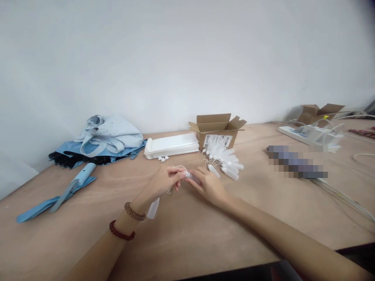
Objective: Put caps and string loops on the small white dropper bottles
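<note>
White plastic piece [191, 176], small and tube-like, is caught between both hands just above the middle of the surface [187, 234]. The left hand [164, 181] pinches its near end with thumb and fingertips closed tight; the right hand [209, 186] has its fingers curled down over the other end, so only a short smooth stretch shows between them. A thin pale cord [178, 168] arcs up in a loop from the piece over the left fingers. The left wrist wears a brown bead bracelet [134, 212] and a dark red bead bracelet [121, 233], and a second white tube [153, 208] lies flat just beside that wrist. Just beyond the right hand lies a loose heap of white tubes [227, 159] with strings tangled among them, right up against an open cardboard box [216, 127] bearing a printed label. To its left is a neat stack of flat white sleeves [172, 145], glossy and rectangular. Farther left lies a crumpled pale blue fabric bundle [108, 134] and a long blue cover [58, 197]. The surface itself is matte light brown board.
</note>
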Motion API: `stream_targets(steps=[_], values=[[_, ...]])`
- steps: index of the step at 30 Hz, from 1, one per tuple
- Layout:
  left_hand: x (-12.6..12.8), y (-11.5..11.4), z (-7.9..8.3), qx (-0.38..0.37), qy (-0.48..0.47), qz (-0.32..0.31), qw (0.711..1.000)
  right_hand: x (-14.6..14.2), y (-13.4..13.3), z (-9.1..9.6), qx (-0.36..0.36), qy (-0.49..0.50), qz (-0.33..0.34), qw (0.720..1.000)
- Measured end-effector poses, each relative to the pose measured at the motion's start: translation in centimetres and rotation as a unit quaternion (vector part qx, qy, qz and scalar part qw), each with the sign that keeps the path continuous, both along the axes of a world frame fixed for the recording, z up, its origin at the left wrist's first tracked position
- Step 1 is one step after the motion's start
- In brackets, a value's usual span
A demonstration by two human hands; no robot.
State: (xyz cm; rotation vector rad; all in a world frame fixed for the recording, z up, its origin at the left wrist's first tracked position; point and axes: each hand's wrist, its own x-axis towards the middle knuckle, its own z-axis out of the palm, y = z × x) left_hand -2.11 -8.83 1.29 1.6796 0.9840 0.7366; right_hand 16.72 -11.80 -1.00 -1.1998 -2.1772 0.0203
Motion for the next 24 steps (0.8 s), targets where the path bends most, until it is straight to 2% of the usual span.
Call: stream_targets(steps=[6, 14, 24], values=[[0.4, -0.5, 0.7, -0.047, -0.06, 0.051, 0.996, 0.3, 0.0, 0.2, 0.041, -0.024, -0.004, 0.999], [0.2, -0.5, 0.8, -0.065, -0.069, 0.014, 0.995, 0.6, 0.0, 0.4, 0.102, 0.018, 0.015, 0.994], [0.5, -1.0, 1.5, 0.005, -0.021, 0.03, 0.999, 1.3, 0.2, 0.3, 0.053, 0.047, 0.049, 0.996]])
